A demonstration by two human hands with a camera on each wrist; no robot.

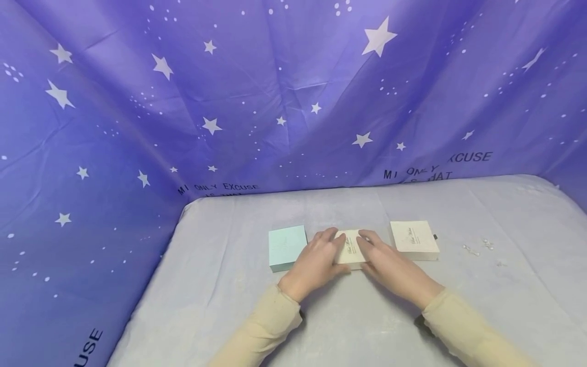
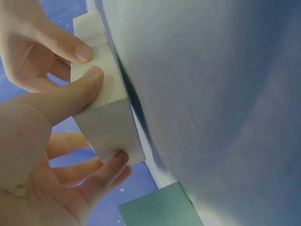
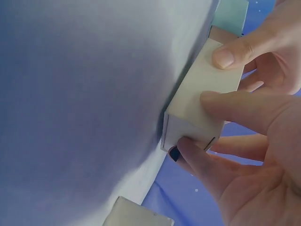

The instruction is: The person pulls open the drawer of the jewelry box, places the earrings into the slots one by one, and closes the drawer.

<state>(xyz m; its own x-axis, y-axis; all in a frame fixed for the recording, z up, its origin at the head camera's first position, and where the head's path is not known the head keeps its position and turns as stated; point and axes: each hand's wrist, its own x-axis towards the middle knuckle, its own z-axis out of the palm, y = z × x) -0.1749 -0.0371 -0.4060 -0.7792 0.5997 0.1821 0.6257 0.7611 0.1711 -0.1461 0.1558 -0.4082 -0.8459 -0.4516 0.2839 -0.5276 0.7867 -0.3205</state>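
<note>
A small cream gift box [image 1: 352, 244] with dark lettering on its lid lies between both hands on the table. My left hand [image 1: 317, 261] holds its left end, thumb on the near side and other fingers at the end and top. From the right, my right hand [image 1: 392, 265] grips the other end in much the same way. The right wrist view shows a black pull tab [image 3: 174, 153] at that end, beside a fingertip. Both thumbs press the long near side of the box, as the left wrist view shows. Its underside is hidden.
A mint-green box [image 1: 286, 245] sits just left of my left hand. Beyond my right hand is another cream box [image 1: 414, 237] with a dark tab. Small pearly trinkets [image 1: 471, 250] lie farther right on the pale cloth [image 1: 220, 285]. A purple starry curtain [image 1: 257, 92] hangs behind.
</note>
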